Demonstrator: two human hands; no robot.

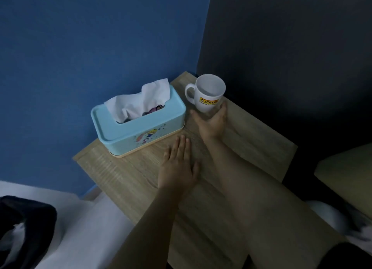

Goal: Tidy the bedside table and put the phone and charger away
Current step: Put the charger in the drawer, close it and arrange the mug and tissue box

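A white mug with a yellow logo stands at the far corner of the wooden bedside table. My right hand cups the mug's base, thumb on the left side and fingers on the right. My left hand lies flat on the table top, palm down with fingers spread, just in front of a light blue tissue box that has a white tissue sticking out of its slot. No phone or charger is in sight.
A blue wall runs behind the table on the left and a dark wall on the right. White bedding with a dark cloth lies at the lower left. A pale cushion edge shows at the right.
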